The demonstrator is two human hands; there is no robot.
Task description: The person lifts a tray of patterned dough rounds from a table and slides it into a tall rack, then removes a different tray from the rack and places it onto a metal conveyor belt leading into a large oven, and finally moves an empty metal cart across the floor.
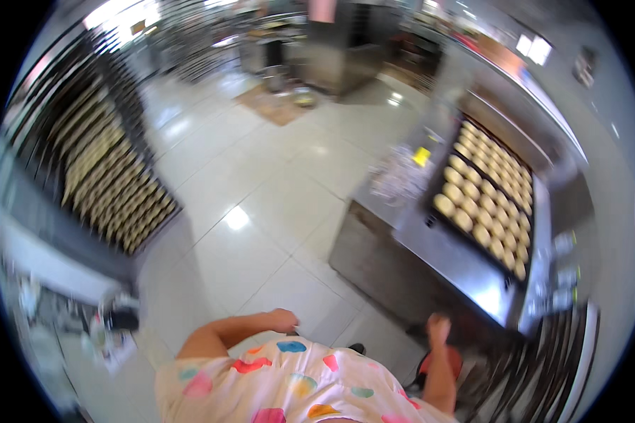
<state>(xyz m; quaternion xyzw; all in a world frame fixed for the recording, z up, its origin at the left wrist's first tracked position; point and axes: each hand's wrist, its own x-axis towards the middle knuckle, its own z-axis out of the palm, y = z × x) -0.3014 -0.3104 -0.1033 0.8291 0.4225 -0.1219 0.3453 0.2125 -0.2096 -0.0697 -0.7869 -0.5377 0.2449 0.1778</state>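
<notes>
A person in a bakery, both hands empty, near a steel worktop with trays of dough rounds.

At the bottom of the frame, the left hand (283,321) is loosely curled by the colourful spotted shirt (289,384), gripping nothing; the right hand (438,328) hangs lower right, fingers loose, empty, just short of the steel worktop (444,261). On the worktop, right of centre, a dark baking tray (485,203) holds rows of pale dough rounds (453,192). At the left edge, a tall rack (106,176) carries more filled trays. Pale floor tiles (261,204) stretch between them.
</notes>
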